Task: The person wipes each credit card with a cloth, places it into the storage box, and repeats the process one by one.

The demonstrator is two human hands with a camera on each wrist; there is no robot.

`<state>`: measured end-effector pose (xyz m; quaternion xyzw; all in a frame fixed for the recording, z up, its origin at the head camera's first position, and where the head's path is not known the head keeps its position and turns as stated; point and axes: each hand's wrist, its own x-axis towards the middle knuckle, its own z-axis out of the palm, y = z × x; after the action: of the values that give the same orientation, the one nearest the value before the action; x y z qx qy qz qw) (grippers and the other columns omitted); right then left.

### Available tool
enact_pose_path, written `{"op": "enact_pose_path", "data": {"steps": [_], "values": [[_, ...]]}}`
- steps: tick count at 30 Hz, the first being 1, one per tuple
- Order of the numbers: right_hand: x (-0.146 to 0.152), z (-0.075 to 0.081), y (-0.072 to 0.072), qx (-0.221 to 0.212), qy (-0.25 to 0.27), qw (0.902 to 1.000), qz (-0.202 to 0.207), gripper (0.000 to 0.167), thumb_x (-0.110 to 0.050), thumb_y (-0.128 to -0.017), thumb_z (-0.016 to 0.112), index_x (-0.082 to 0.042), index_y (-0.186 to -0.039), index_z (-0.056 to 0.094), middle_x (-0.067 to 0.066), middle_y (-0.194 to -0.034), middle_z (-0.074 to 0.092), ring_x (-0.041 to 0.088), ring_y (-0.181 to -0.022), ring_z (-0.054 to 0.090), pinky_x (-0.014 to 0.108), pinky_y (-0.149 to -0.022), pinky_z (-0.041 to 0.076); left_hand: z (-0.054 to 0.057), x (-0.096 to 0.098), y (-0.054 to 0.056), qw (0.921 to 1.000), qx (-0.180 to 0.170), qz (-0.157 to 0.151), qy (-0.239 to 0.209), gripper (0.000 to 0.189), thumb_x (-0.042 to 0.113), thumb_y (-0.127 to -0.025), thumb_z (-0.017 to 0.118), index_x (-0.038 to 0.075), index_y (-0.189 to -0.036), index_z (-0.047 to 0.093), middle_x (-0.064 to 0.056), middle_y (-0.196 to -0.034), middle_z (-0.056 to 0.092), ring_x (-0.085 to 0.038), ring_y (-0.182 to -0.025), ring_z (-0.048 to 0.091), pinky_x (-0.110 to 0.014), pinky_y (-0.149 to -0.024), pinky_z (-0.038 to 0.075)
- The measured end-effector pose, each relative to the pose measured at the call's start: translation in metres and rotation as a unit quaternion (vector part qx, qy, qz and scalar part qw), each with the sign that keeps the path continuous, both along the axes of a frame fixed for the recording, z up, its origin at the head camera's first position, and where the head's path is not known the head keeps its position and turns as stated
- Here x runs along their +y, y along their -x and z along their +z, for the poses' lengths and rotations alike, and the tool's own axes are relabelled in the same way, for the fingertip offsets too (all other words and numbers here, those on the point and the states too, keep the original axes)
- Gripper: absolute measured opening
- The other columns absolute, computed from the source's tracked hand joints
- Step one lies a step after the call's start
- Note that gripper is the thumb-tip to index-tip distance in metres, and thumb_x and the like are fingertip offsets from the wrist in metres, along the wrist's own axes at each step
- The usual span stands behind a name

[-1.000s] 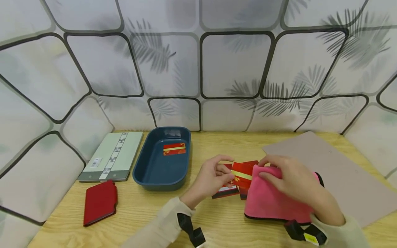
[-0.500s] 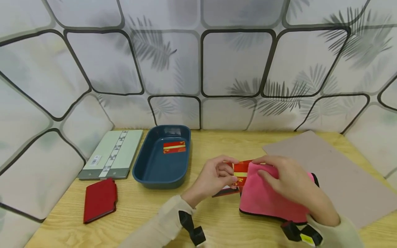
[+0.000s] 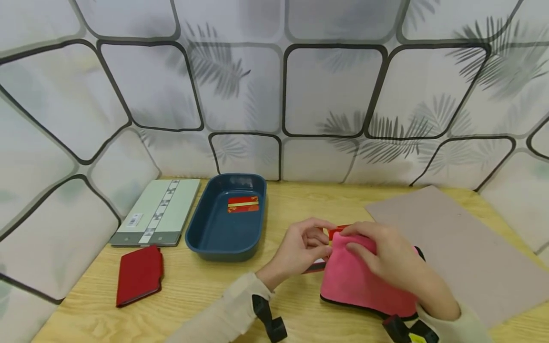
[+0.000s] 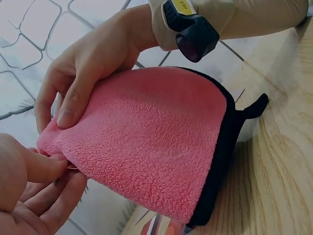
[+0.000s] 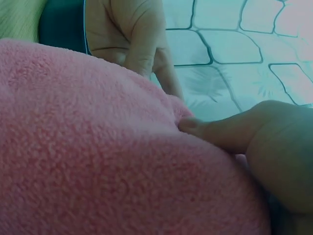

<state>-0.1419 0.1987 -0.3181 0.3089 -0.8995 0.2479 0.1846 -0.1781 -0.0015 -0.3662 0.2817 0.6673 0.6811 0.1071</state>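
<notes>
A pink plush cloth (image 3: 360,281) with a black border hangs from my right hand (image 3: 386,257), whose thumb and fingers pinch its upper edge. The cloth drapes over most of a red and gold card (image 3: 336,232). My left hand (image 3: 306,245) pinches that card at its left edge, with its thumb right at the cloth's corner. In the left wrist view, the cloth (image 4: 146,132) covers nearly all of the card between the two hands. On the table below, another red card (image 3: 315,267) shows partly beneath the left hand.
A dark blue tray (image 3: 225,257) at centre left holds a red and gold card (image 3: 243,204). Left of it lie a pale green folder (image 3: 180,200) and a red notebook (image 3: 139,276). A flat grey-brown sheet (image 3: 454,247) covers the right side. A patterned curtain (image 3: 334,90) closes the back.
The right hand has moved left with the pink cloth, which now covers more of the card in the left hand. The left hand has shifted slightly right. Tray, folder and notebook stay put.
</notes>
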Motion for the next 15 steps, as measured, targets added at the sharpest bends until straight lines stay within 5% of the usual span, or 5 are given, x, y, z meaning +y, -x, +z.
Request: {"op": "enact_pose_path", "data": {"steps": [9, 15], "values": [[-0.0016, 0.0013, -0.0034, -0.031, 0.002, 0.9995, 0.001, 0.028, -0.001, -0.079, 0.074, -0.020, -0.100, 0.070, -0.012, -0.097, 0.069, 0.006, -0.089, 0.065, 0.033, -0.077, 0.056, -0.0018, 0.0013, -0.0007, 1.0000, 0.000, -0.008, 0.003, 0.039, -0.013, -0.086, 0.058, -0.001, -0.123, 0.061, -0.030, -0.096, 0.065, -0.009, -0.071, 0.066, -0.030, -0.070, 0.059], [-0.0013, 0.0012, -0.0049, -0.021, -0.027, 0.9989, -0.031, 0.025, -0.006, -0.080, 0.075, -0.023, -0.098, 0.071, -0.013, -0.094, 0.069, 0.007, -0.086, 0.065, 0.034, -0.074, 0.055, -0.0032, 0.0027, -0.0016, 0.9997, -0.013, -0.019, -0.001, 0.038, -0.013, -0.085, 0.059, -0.001, -0.121, 0.060, -0.031, -0.094, 0.064, -0.014, -0.072, 0.068, -0.032, -0.070, 0.059]]}}
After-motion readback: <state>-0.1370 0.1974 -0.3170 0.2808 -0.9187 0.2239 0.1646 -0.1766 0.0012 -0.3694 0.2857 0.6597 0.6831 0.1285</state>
